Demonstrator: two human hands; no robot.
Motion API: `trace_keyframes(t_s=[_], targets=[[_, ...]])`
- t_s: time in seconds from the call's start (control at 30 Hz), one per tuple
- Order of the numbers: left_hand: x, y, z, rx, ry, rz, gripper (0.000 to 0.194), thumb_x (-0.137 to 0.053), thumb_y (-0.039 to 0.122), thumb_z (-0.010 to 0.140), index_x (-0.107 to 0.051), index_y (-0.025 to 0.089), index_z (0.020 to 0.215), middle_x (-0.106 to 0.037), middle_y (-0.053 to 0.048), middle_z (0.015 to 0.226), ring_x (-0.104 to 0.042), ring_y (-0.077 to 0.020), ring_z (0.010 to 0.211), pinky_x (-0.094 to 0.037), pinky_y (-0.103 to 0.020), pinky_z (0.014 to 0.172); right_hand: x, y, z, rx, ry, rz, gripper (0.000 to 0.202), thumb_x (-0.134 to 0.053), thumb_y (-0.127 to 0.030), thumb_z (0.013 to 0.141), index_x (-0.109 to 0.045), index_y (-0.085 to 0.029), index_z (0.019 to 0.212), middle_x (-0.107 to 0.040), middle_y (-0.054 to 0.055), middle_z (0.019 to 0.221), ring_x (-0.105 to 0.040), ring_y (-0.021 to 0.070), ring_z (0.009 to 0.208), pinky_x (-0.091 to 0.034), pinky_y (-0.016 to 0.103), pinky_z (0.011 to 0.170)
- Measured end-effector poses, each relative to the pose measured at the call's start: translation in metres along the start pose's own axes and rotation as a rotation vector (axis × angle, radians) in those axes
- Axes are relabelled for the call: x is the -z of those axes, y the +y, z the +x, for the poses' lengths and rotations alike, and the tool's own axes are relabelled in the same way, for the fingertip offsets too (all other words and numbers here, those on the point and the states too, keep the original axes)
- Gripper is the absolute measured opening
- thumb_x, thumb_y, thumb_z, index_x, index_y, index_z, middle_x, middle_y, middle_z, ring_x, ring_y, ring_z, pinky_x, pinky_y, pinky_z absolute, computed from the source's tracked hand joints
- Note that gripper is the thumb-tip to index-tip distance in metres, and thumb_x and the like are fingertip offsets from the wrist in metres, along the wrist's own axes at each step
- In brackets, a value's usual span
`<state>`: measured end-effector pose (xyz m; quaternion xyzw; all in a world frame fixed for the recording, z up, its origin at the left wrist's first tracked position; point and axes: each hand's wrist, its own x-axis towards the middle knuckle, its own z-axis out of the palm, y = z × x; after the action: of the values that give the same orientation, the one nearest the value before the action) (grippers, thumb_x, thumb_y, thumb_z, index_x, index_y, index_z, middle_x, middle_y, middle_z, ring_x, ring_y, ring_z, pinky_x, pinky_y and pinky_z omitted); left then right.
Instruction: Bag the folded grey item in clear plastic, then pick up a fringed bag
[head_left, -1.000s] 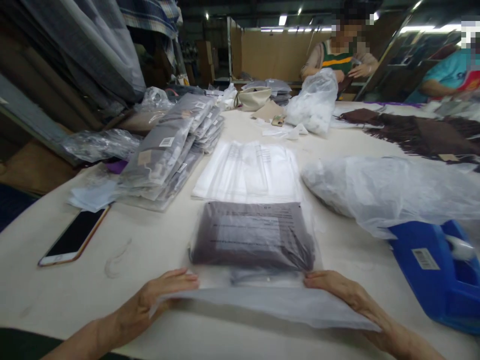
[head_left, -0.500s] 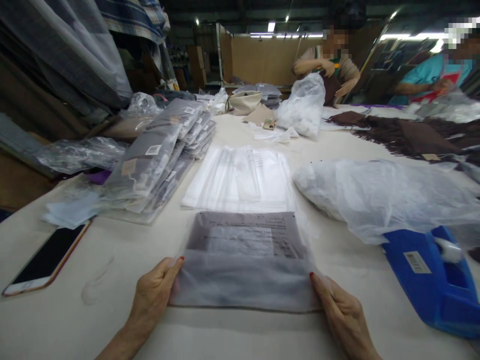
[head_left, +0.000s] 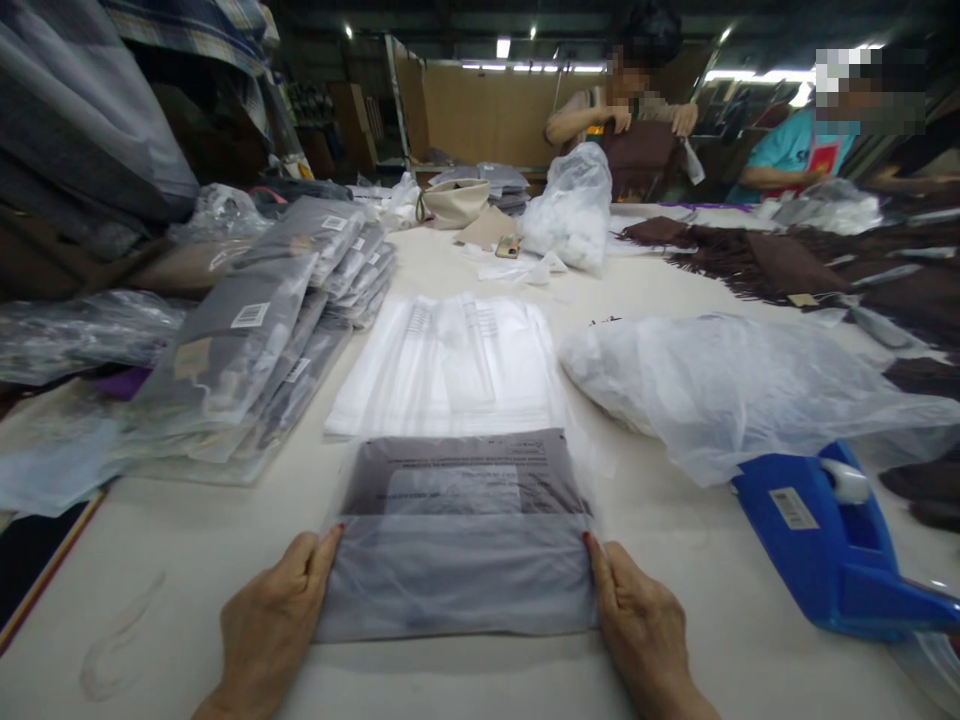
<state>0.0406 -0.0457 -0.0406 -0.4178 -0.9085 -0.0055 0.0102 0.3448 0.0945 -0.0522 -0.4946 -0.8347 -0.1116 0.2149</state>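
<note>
A plastic bag [head_left: 457, 580] with dark grey folded fabric inside lies flat before me, its frosted flap folded over the near part. Printed lines show on its far half. My left hand [head_left: 274, 610] pinches the bag's left edge, thumb on top. At the right edge my right hand [head_left: 641, 615] grips it the same way. Just beyond the bag is a stack of clear plastic bags [head_left: 450, 360]. To the right stands a blue tape dispenser [head_left: 817, 550].
Packed grey bags [head_left: 225, 350] are piled on the left, beside a partly covered phone [head_left: 45, 560]. A large translucent bag [head_left: 735, 380] lies at right, with brown fringed fabric [head_left: 795, 260] behind. Across the table one person [head_left: 615, 120] holds brown cloth; another [head_left: 795, 160] is farther right.
My hands keep hold of the bag's sides, and its flap lies smoother. The whole view has shifted, with things appearing farther left. The person opposite has raised the brown cloth.
</note>
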Motion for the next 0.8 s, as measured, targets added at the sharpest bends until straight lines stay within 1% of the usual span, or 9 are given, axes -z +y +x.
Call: trace_keyframes(t_s=[0.07,0.17,0.23,0.27,0.33,0.4,0.47,0.57,0.8], targets=[[0.003,-0.005,0.0,0.009,0.066,0.051,0.031,-0.035,0.037,0.09,-0.06,0.021,0.08,-0.054,0.0,0.054,-0.051,-0.0178,0.045,-0.03,-0.026,0.044,0.001,-0.001,0.001,0.002,0.009,-0.005,0.059,-0.015,-0.038,0.098,-0.052,-0.021,0.056,-0.05,-0.003,0.036,-0.051,0.0116,0.029,-0.026,0.027,0.038],[0.018,-0.001,-0.005,-0.062,0.41,0.069,0.031,-0.041,0.034,0.09,-0.057,0.011,0.103,-0.065,-0.013,0.083,-0.063,-0.0286,0.072,-0.047,-0.037,0.061,0.001,-0.001,0.003,-0.021,0.018,0.001,0.058,-0.016,-0.04,0.098,-0.05,-0.021,0.055,-0.05,-0.002,0.035,-0.051,0.0116,0.029,-0.027,0.026,0.037],[0.031,0.018,-0.01,-0.287,0.618,0.011,0.042,-0.044,0.025,0.089,-0.042,0.006,0.126,-0.06,-0.021,0.111,-0.057,-0.0343,0.103,-0.047,-0.046,0.082,0.0,-0.001,0.003,-0.031,0.012,0.014,0.057,-0.017,-0.041,0.098,-0.049,-0.021,0.054,-0.051,-0.002,0.036,-0.052,0.0117,0.03,-0.027,0.025,0.038],[0.036,0.032,-0.011,-0.449,0.648,-0.033,0.05,-0.045,0.021,0.088,-0.033,0.008,0.135,-0.054,-0.021,0.121,-0.05,-0.034,0.115,-0.044,-0.048,0.091,0.0,-0.001,0.003,-0.034,0.007,0.019,0.057,-0.017,-0.041,0.098,-0.048,-0.021,0.054,-0.051,-0.002,0.036,-0.052,0.0118,0.03,-0.027,0.025,0.038],[0.037,0.063,-0.009,-0.779,0.538,-0.125,0.06,-0.047,0.02,0.087,-0.023,0.016,0.141,-0.048,-0.015,0.132,-0.036,-0.0306,0.129,-0.035,-0.048,0.102,0.0,0.0,0.003,-0.03,-0.004,0.029,0.057,-0.017,-0.041,0.098,-0.048,-0.021,0.055,-0.05,-0.002,0.036,-0.052,0.0119,0.03,-0.026,0.026,0.037],[0.028,0.089,0.0,-0.911,0.399,-0.088,0.056,-0.045,0.031,0.09,-0.026,0.02,0.141,-0.042,-0.01,0.139,-0.029,-0.0309,0.133,-0.029,-0.052,0.106,0.0,0.001,0.003,-0.032,-0.02,0.038,0.056,-0.018,-0.042,0.097,-0.049,-0.021,0.055,-0.051,-0.002,0.036,-0.053,0.0122,0.031,-0.026,0.025,0.037],[0.012,0.103,0.012,-0.889,0.33,-0.048,0.054,-0.042,0.038,0.091,-0.028,0.023,0.14,-0.037,-0.009,0.144,-0.028,-0.0311,0.133,-0.031,-0.052,0.104,0.0,0.001,0.003,-0.057,-0.025,0.033,0.056,-0.02,-0.045,0.097,-0.049,-0.022,0.055,-0.052,-0.002,0.037,-0.054,0.0128,0.031,-0.025,0.025,0.037],[-0.007,0.103,0.023,-0.844,0.273,-0.033,0.053,-0.038,0.038,0.092,-0.024,0.027,0.142,-0.029,-0.007,0.148,-0.025,-0.0288,0.135,-0.033,-0.05,0.103,-0.002,0.001,0.003,-0.146,0.007,-0.016,0.056,-0.021,-0.047,0.096,-0.048,-0.021,0.054,-0.053,-0.001,0.036,-0.053,0.0143,0.03,-0.023,0.025,0.038],[-0.014,0.095,0.025,-0.89,0.363,-0.088,0.052,-0.034,0.037,0.091,-0.025,0.027,0.142,-0.027,-0.005,0.149,-0.027,-0.0276,0.135,-0.029,-0.047,0.105,-0.008,0.015,-0.002,-0.289,0.033,-0.053,0.052,-0.023,-0.047,0.095,-0.055,-0.02,0.065,-0.052,0.0,0.036,-0.052,0.0157,0.03,-0.022,0.026,0.038]])
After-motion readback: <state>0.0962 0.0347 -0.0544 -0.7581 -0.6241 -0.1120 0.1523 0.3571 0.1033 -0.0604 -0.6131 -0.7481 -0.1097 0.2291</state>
